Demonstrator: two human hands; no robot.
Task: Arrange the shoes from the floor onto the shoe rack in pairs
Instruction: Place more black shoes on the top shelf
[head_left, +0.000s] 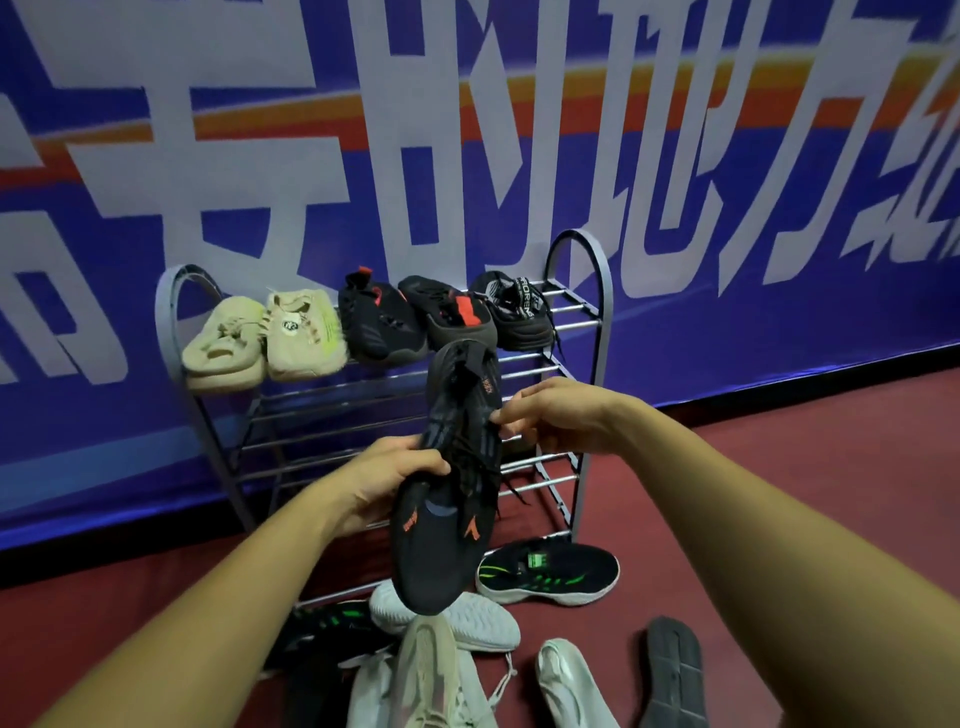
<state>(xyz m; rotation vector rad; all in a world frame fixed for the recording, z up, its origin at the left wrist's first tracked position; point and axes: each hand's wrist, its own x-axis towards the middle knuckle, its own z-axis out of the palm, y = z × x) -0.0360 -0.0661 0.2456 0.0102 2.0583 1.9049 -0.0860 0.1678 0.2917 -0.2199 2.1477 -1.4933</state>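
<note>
We hold a black sneaker (447, 499) in mid-air before the shoe rack (582, 322), left hand (387, 480) clasping its side, right hand (553, 415) pinching its collar. Five shoes fill the rack's top tier; more shoes litter the dark red floor (779, 493) near us. A blue banner (675, 156) covers the far wall.

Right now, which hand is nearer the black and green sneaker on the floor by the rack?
Left. The left hand grips the black shoe just up-left of the black and green sneaker; the right hand pinches it higher up.
</note>
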